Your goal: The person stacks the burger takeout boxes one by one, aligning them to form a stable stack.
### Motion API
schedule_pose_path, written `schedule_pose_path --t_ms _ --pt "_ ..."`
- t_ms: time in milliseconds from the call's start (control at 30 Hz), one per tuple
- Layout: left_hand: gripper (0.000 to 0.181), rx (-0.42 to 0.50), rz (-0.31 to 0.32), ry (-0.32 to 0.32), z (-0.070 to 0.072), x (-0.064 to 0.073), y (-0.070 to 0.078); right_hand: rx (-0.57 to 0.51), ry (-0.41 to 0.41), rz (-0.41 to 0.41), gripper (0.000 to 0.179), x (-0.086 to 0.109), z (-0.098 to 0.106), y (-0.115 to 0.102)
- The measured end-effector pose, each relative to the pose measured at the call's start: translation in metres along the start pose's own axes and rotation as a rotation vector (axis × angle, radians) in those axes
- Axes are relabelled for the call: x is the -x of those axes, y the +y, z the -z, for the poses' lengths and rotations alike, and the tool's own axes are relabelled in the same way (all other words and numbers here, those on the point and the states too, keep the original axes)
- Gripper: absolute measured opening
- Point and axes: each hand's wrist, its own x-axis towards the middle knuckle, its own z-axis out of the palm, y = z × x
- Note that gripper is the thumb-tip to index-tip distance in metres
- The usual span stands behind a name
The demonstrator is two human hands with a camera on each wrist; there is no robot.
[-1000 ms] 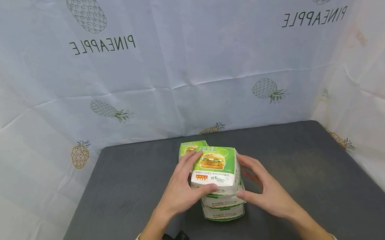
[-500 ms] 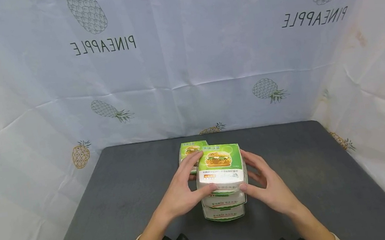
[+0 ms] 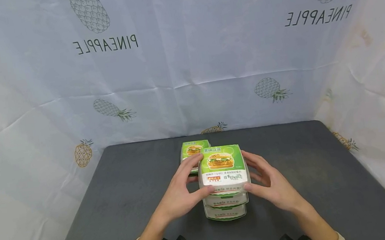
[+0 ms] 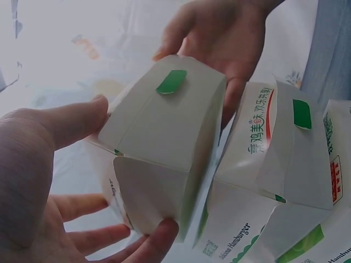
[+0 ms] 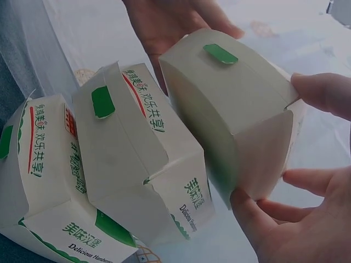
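Note:
A green and white burger box [image 3: 223, 172] with a burger picture on its lid is on top of a stack. My left hand [image 3: 181, 191] holds its left side, thumb at the front edge. From the right, my right hand [image 3: 276, 185] grips the same box with its thumb at the front corner. Beneath it are a middle burger box [image 3: 226, 200] and a bottom burger box [image 3: 225, 213], lids mostly hidden. In the left wrist view, a narrow wedge-shaped gap shows between the held box [image 4: 164, 120] and the middle box [image 4: 247, 164].
Another burger box [image 3: 190, 149] stands just behind the stack to the left, partly covered by my left fingers. All of this is on a dark grey table [image 3: 141, 170]. A white pineapple-print cloth [image 3: 186, 68] hangs behind and at both sides.
The top box has shifted right and turned squarer over the stack. My right thumb has come onto its front corner, and the right hand has moved slightly right with it.

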Motion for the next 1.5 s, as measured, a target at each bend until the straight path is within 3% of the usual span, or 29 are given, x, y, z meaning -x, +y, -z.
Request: schedule_pose_path --t_ms 1100,1500 --pt "0.079 -0.005 -0.01 -0.001 -0.001 -0.0001 -0.004 0.044 -0.014 -0.021 0.077 0.0 0.005 0.0063" --pt "0.077 -0.003 -0.027 0.014 -0.0016 -0.0001 -0.0045 -0.005 -0.021 -0.01 0.078 -0.0006 0.003 0.0076"
